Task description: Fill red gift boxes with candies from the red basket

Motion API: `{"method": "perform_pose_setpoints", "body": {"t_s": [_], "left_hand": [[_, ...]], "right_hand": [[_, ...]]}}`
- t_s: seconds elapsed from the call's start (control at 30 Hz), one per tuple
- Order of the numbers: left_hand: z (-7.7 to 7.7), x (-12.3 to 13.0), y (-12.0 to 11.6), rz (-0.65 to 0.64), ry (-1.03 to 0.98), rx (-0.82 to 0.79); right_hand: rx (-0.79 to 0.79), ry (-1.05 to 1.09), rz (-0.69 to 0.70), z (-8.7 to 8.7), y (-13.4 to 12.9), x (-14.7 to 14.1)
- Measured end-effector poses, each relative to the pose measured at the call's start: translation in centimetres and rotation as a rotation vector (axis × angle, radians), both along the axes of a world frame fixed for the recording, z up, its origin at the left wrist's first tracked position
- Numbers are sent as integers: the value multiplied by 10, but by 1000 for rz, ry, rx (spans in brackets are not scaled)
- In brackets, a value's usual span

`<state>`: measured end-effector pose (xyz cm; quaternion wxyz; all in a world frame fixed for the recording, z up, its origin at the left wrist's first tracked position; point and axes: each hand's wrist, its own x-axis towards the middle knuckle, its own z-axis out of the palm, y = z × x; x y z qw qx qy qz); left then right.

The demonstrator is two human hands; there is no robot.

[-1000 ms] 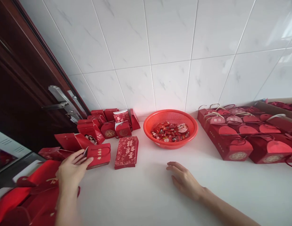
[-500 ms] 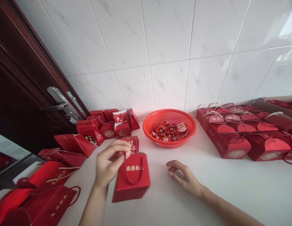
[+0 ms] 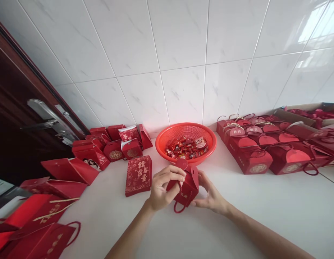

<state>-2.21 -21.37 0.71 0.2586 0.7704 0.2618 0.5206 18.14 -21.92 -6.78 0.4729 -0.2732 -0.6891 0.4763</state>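
Observation:
A small red box with gold lettering and a cord handle is tilted between my two hands, its rounded top flaps partly raised. My left hand pinches the box's upper left part near the red cord, fingers closed. Around the box's right side, my right hand holds it with thumb low and fingers partly hidden behind. Just beyond the box stands a red mesh basket with wrapped candies in it. A flat red box with pale lettering lies left of my left hand.
Red boxes and bags line the left side of the white table. Several closed red gift boxes stand in rows at right, beside an open carton. A tiled wall is behind; a dark door with a handle is at left.
The small red box has moved right and turned, its flaps now showing. My right hand has come onto it. The flat red box is now uncovered. The view has shifted slightly right.

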Motion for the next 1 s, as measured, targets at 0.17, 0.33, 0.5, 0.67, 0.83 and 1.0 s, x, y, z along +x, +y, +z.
{"method": "perform_pose_setpoints", "body": {"t_s": [0.17, 0.33, 0.5, 0.67, 0.83, 1.0], "left_hand": [[-2, -24, -11, -38, 23, -71], [-4, -26, -11, 180, 213, -61], [-16, -18, -2, 289, 359, -117], [-24, -19, 1, 312, 290, -129], [-25, -22, -2, 339, 215, -134], [-31, -29, 0, 397, 255, -189]], "right_hand": [[203, -296, -177, -7, 0, 5], [251, -422, -143, -18, 3, 6], [376, -405, -279, -12, 6, 5], [463, -482, -331, 6, 2, -5], [496, -531, -349, 18, -4, -19], [473, -507, -419, 26, -8, -17]]}}
